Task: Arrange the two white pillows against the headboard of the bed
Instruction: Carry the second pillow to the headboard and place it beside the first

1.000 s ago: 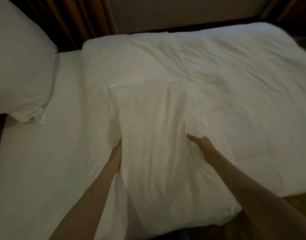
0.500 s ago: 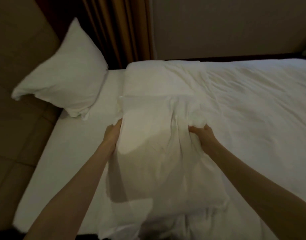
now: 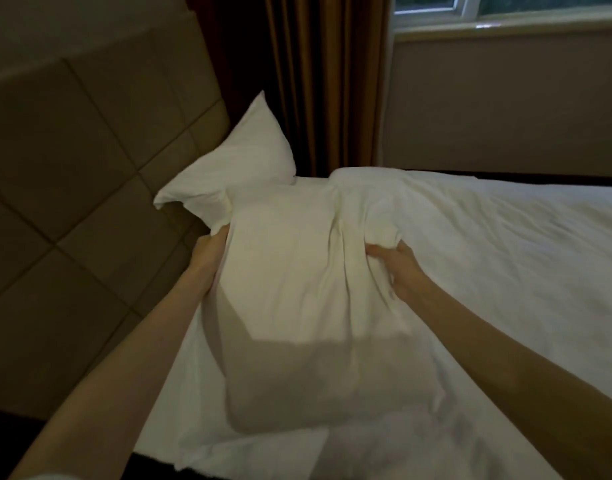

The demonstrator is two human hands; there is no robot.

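Note:
I hold a white pillow (image 3: pixel 290 289) up over the bed, its lower half in shadow. My left hand (image 3: pixel 209 252) grips its left edge near the top. My right hand (image 3: pixel 393 263) bunches the fabric at its upper right. A second white pillow (image 3: pixel 235 171) leans upright against the padded beige headboard (image 3: pixel 90 174) at the far corner, just beyond the held one. The held pillow hides that pillow's lower right part.
A white duvet (image 3: pixel 488 244) covers the bed to the right. Brown curtains (image 3: pixel 325 81) hang behind the far pillow, beside a wall with a window sill (image 3: pixel 505 26). The bare white sheet (image 3: pixel 193 393) shows below the held pillow, near the bed's dark front edge.
Both hands closed on the pillow and lifted it off the duvet, carrying it left toward the headboard. My view swung up and left, bringing headboard, curtain and window into sight.

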